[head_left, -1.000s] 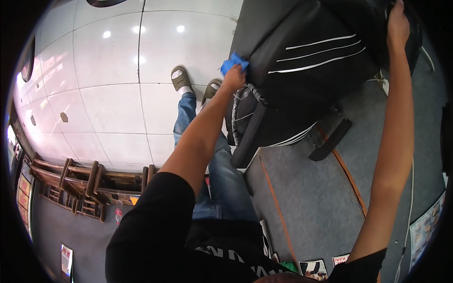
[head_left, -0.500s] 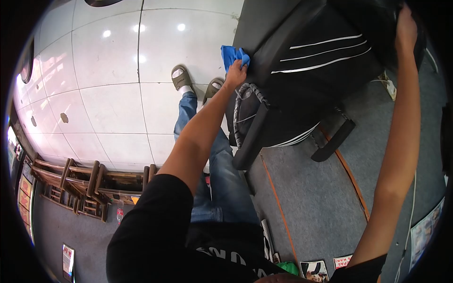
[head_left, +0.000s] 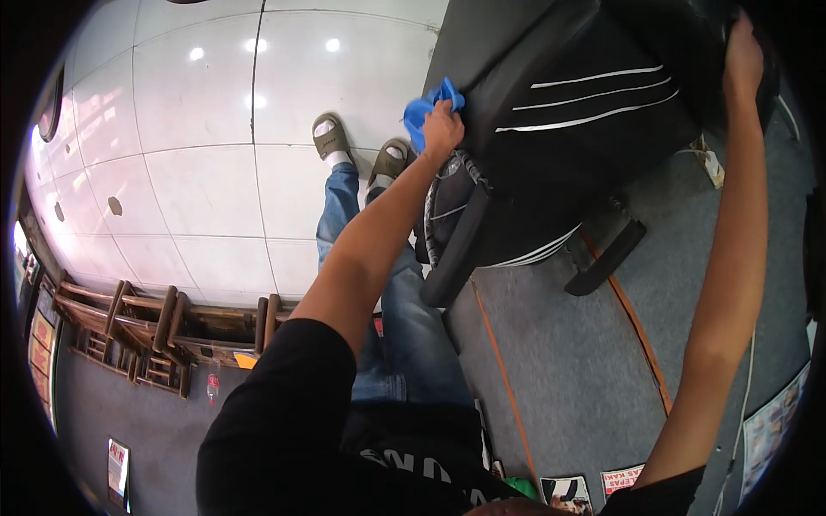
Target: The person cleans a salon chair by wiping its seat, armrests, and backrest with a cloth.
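A crumpled blue cloth (head_left: 418, 117) is pinched in my left hand (head_left: 443, 131), whose fingers are closed round it. That hand is at the left edge of a large black padded chair (head_left: 551, 163) with white stripes, just above its cord-wrapped loop (head_left: 434, 206). My right hand (head_left: 743, 64) reaches to the far right part of the chair and touches its dark cover; its fingers are mostly hidden against the black surface. Two black armrest-like bars (head_left: 607, 260) stick out from the chair's lower side.
My sandalled feet (head_left: 331, 139) stand on white tiles (head_left: 206, 189). Wooden stools (head_left: 155, 327) line the lower left, near a plastic bottle (head_left: 212, 385). Grey carpet (head_left: 551, 344) with orange strips lies below the chair. Printed sheets (head_left: 568, 494) and a white cable (head_left: 747, 404) are at the lower right.
My left hand with the blue cloth has shifted up and right along the chair's edge, and the cloth has changed shape. My right hand has moved slightly right and down since the earliest frame.
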### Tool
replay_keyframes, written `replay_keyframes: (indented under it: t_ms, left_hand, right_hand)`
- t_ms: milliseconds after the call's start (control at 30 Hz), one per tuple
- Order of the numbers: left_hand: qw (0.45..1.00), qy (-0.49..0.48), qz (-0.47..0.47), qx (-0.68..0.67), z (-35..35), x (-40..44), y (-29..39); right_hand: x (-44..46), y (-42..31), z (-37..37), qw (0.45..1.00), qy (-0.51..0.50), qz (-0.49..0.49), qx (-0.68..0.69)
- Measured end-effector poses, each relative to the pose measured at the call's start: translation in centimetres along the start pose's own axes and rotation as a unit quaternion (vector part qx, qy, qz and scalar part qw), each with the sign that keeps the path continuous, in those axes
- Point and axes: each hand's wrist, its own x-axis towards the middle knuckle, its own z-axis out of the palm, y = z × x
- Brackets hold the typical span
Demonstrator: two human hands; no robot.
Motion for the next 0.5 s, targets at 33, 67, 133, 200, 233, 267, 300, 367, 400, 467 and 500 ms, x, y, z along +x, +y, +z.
replay_keyframes:
  t_ms: [33, 67, 133, 200, 233, 267, 300, 367, 400, 467, 500]
  left_hand:
    - [1.0, 0.0, -0.013, 0.022, 0.1, 0.3, 0.3]
    - [0.999, -0.014, -0.017, 0.029, -0.3, -0.1, 0.4]
    - [0.998, -0.04, -0.022, 0.043, -2.2, -1.2, 1.0]
    - [0.989, -0.092, -0.029, 0.116, -3.6, -1.6, 2.0]
    - [0.981, -0.12, -0.024, 0.148, -4.0, -1.1, 2.3]
    - [0.973, -0.145, -0.016, 0.18, -4.4, -0.1, 2.9]
    - [0.98, -0.128, -0.024, 0.153, -4.0, 0.4, 2.6]
    - [0.99, -0.091, -0.039, 0.098, -2.4, 1.4, 1.5]
    - [0.994, -0.083, -0.031, 0.068, -2.1, 2.1, 1.2]
    - [0.997, -0.074, -0.022, 0.008, -1.1, 2.1, 0.1]
    - [0.997, -0.078, -0.023, 0.007, -1.2, 1.1, -0.1]
  right_hand:
    - [-0.1, 0.0, 0.0, 1.0, -0.002, 0.0, 0.001]
    - [0.1, -0.1, -0.1, 1.0, 0.0, 0.0, 0.004]
    - [3.2, 4.0, 0.6, 0.999, 0.007, 0.032, 0.004]
    - [3.5, 5.3, 1.0, 0.998, -0.008, 0.056, 0.01]
    - [3.2, 5.0, 0.8, 0.998, -0.016, 0.061, 0.02]
    - [3.2, 4.6, 0.5, 0.997, -0.019, 0.065, 0.031]
    - [2.9, 4.1, 0.4, 0.997, -0.012, 0.07, 0.024]
    - [2.4, 3.4, 0.5, 0.997, 0.004, 0.079, 0.011]
    - [2.7, 3.2, 0.4, 0.996, 0.008, 0.082, 0.022]
    - [2.4, 3.5, 0.5, 0.995, 0.009, 0.094, 0.036]
    - [2.7, 4.0, 0.5, 0.996, 0.003, 0.083, 0.032]
